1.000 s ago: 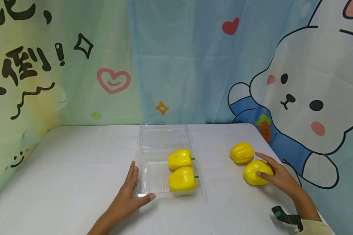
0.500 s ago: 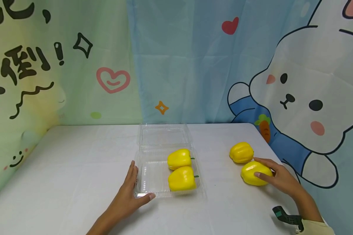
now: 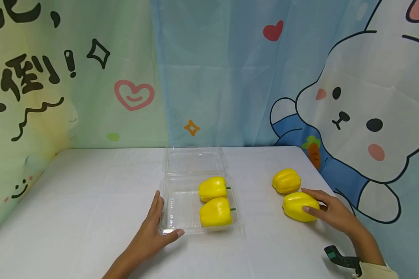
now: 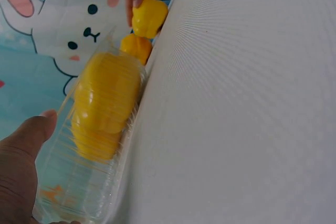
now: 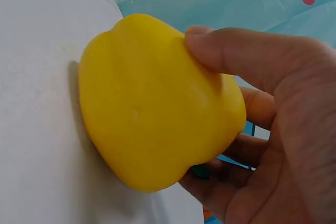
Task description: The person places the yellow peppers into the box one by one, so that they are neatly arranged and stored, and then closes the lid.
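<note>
My right hand (image 3: 335, 215) holds a yellow bell pepper (image 3: 296, 207) at the table's right side, thumb on top and fingers curled round its right side. Filling much of the right wrist view, that pepper (image 5: 157, 103) shows its bumpy end, and a bit of green stem peeks out near the fingers. A clear plastic clamshell box (image 3: 179, 209) lies with its lid (image 3: 195, 161) folded back. Two yellow bell peppers (image 3: 216, 213) sit in its right half, stems to the right. With straight fingers, my left hand (image 3: 148, 236) rests against the box's left side and front corner.
Just behind the held pepper, another yellow bell pepper (image 3: 287, 180) lies on the white tablecloth (image 3: 90, 201). A printed curtain (image 3: 209, 77) hangs behind the table. A dark strap-like device (image 3: 342, 259) sits at my right wrist.
The held pepper has shifted slightly left and turned in my right hand, coming close in front of the loose pepper. My left hand and the box have stayed put.
</note>
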{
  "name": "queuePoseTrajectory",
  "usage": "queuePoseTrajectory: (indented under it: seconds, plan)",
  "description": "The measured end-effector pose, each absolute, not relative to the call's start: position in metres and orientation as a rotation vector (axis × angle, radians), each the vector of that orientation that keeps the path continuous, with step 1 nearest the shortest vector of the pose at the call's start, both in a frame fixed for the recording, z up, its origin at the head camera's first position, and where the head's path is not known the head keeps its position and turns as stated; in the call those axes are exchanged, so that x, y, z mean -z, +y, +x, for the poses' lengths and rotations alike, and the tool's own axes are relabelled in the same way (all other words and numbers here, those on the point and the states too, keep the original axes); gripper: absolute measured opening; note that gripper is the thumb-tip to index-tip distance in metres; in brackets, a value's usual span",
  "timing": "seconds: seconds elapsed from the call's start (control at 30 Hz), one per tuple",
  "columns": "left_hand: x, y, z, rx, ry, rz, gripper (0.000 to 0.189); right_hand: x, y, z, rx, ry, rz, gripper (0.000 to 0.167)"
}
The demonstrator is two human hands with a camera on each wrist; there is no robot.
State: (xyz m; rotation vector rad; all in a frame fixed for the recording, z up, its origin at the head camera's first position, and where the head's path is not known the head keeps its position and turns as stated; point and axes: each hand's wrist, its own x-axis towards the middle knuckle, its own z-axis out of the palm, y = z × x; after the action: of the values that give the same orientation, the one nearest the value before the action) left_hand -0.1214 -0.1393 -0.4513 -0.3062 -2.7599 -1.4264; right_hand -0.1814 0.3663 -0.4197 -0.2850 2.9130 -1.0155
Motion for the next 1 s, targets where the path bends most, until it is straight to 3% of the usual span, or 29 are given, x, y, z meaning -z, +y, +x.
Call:
queuePoseTrajectory:
  seconds: [0.23, 1.0]
  plan:
    - [0.453, -0.139, -0.122, 1.445, -2.762, -0.304, 0.116, 0.42, 0.367, -0.183, 1.025, 2.96, -0.261, 0.07]
    - [0.453, -0.14, -0.122, 1.45, -2.757, -0.3, 0.117, 0.406, 0.322, -0.19, 1.188, 3.113, -0.462, 0.057]
